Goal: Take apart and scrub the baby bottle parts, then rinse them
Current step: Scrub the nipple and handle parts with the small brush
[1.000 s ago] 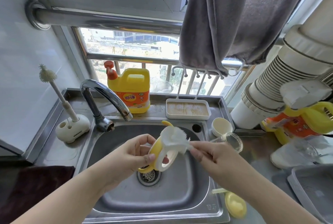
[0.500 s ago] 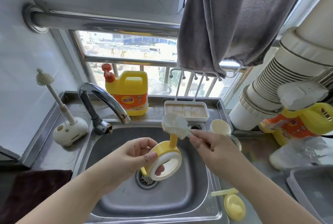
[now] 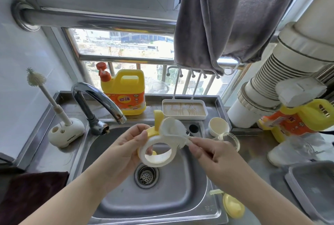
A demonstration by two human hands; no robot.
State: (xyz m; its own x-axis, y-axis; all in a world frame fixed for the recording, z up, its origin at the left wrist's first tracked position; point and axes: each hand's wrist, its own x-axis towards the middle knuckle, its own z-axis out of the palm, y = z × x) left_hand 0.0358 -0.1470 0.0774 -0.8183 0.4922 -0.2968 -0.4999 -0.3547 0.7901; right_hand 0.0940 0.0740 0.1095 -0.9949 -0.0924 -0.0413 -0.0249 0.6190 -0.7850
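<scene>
Grey towel (image 3: 233, 16) hangs over window rail; yellow detergent jug (image 3: 124, 92) on ledge behind curved faucet (image 3: 97, 98); white tray (image 3: 184, 109) beside jug; dark cloth (image 3: 30, 194) at left counter; white ribbed pipe (image 3: 282, 72) at right.

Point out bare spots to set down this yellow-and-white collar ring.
Bare steel left of the sink basin, between the white brush stand and the dark cloth. The right counter is crowded: cream cup, clear lid, yellow cap.
</scene>
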